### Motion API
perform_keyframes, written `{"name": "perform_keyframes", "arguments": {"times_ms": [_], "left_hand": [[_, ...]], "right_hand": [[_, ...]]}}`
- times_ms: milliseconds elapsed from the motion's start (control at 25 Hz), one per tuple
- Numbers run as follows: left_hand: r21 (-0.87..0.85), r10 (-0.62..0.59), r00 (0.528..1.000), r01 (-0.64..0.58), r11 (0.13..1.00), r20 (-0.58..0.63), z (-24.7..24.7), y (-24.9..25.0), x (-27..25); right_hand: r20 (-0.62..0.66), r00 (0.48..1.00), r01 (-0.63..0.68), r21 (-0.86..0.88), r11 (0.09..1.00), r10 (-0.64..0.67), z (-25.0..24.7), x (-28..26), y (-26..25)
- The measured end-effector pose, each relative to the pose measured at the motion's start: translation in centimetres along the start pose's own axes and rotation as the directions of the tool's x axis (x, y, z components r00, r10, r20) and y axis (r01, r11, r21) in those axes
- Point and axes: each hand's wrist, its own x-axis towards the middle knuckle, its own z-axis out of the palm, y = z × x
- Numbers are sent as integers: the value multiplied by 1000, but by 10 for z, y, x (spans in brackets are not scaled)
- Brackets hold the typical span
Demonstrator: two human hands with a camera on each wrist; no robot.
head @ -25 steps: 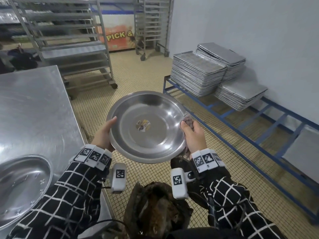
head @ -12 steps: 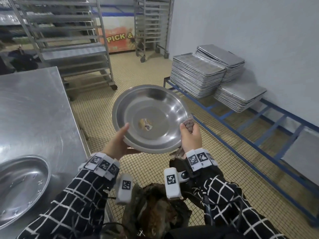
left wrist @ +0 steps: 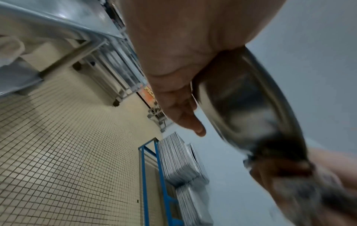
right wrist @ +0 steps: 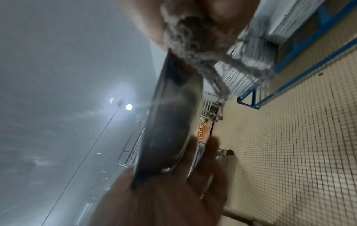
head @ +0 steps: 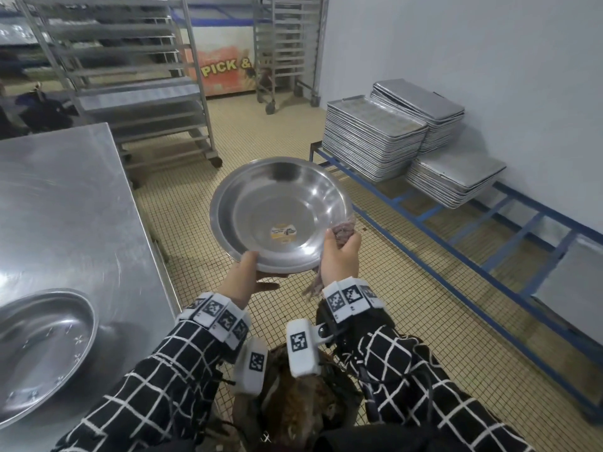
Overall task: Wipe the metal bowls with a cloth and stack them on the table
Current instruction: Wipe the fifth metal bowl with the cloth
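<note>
I hold a wide metal bowl (head: 280, 216) with a small sticker in its bottom up in front of me, tilted toward my face. My left hand (head: 249, 272) grips its near rim, thumb on the inside and fingers underneath; its underside (left wrist: 241, 97) shows in the left wrist view. My right hand (head: 339, 256) pinches a grey-brown cloth (head: 342, 230) against the bowl's right rim, and the cloth (right wrist: 195, 44) shows there too in the right wrist view. A second metal bowl (head: 42, 350) lies on the steel table (head: 65, 203) at the lower left.
Stacks of metal baking trays (head: 372, 138) sit on a low blue frame rack (head: 456, 243) along the right wall. Wheeled tray racks (head: 130, 79) stand behind the table. A dark brown bag or bundle (head: 293, 402) lies below my wrists on the tiled floor.
My left hand slid from the bowl's left rim round to the near rim. The bowl tilted up toward me and shifted right; my right hand stays with the cloth on the right rim.
</note>
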Motion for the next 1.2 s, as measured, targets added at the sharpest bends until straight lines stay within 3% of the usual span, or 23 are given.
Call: {"name": "perform_keyframes", "arguments": {"times_ms": [80, 160, 280, 400, 520, 640, 720, 800, 920, 1000, 1080, 1200], "left_hand": [[122, -8, 992, -8, 993, 128, 6, -9, 2], [97, -7, 980, -12, 995, 198, -2, -9, 0], [-159, 114, 978, -86, 983, 174, -33, 3, -3], [-370, 188, 977, -140, 918, 98, -64, 20, -5], [-224, 23, 999, -29, 974, -27, -76, 16, 3], [-230, -7, 992, -23, 973, -128, -54, 11, 2], [-184, -41, 997, 27, 983, -70, -31, 5, 4], [0, -88, 991, 88, 996, 105, -14, -6, 7], [186, -105, 958, 56, 981, 267, -16, -12, 9], [110, -55, 961, 26, 994, 272, -30, -7, 5], [-73, 29, 976, -14, 997, 217, -50, 2, 4], [-226, 83, 986, -49, 973, 143, -81, 12, 4]], "right_hand": [[-46, 999, -8, 13, 1000, 8, 6, -3, 1], [-36, 999, 9, 4, 1000, -9, 1, 0, -1], [5, 997, 83, -87, 993, -83, -19, 13, -8], [146, 986, 109, -209, 972, -79, -34, 19, -10], [173, 984, 84, -213, 973, -47, -33, 14, -5], [87, 995, 64, -124, 990, -54, -18, 4, 0], [16, 999, 43, -47, 998, -42, -6, -2, 4], [-33, 999, 19, 17, 1000, -18, 4, -8, 7], [-59, 998, 29, 23, 999, -27, 4, -8, 6], [-48, 998, 33, -18, 999, -34, -6, -2, 2], [-4, 1000, 29, -86, 996, -30, -20, 6, -3], [143, 989, 61, -193, 979, -34, -33, 7, -7]]}}
